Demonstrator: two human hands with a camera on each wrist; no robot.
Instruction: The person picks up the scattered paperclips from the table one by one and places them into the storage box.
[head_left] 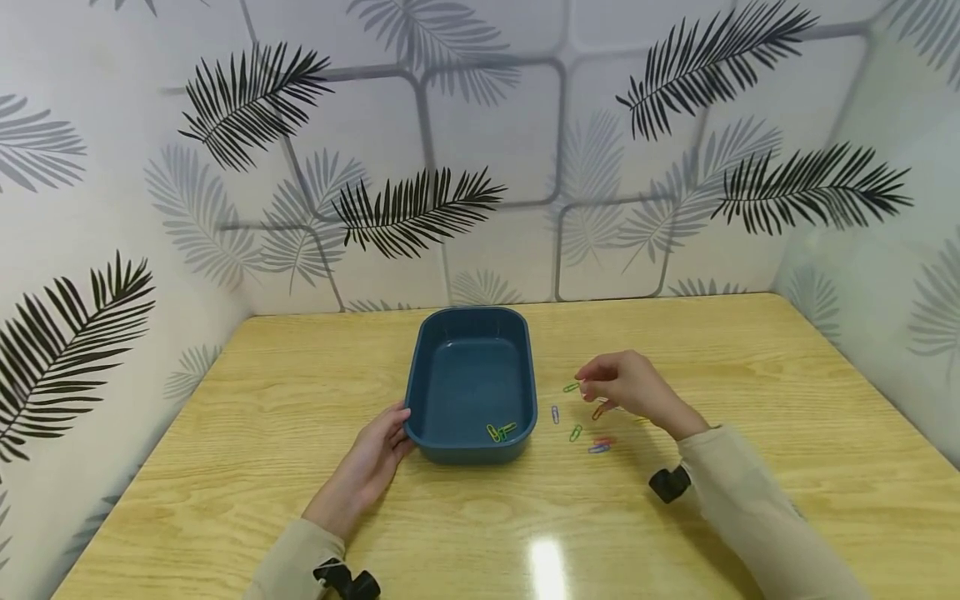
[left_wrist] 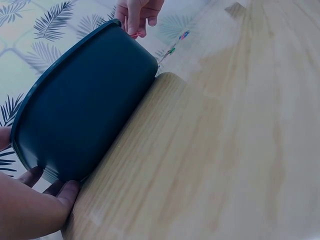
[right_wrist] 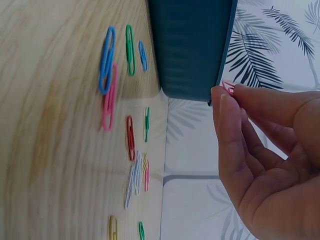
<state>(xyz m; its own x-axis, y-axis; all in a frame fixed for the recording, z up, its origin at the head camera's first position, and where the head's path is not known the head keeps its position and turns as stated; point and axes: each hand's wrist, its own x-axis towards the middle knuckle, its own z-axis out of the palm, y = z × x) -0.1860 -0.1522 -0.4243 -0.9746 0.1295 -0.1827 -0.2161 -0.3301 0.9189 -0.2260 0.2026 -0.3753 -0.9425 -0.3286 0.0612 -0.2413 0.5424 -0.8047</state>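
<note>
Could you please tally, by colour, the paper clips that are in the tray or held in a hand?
Yellow clip: 1, in the tray
Green clip: 1, in the tray
Pink clip: 1, pinched by the right hand
Total: 3

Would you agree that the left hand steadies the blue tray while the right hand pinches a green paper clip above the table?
Not quite: the paper clip pinched by the right hand is pink, as the right wrist view shows. The left hand does steady the blue tray.

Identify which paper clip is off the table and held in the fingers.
The pink paper clip, pinched by the right hand above the table; the other loose clips lie flat on the wood.
</note>
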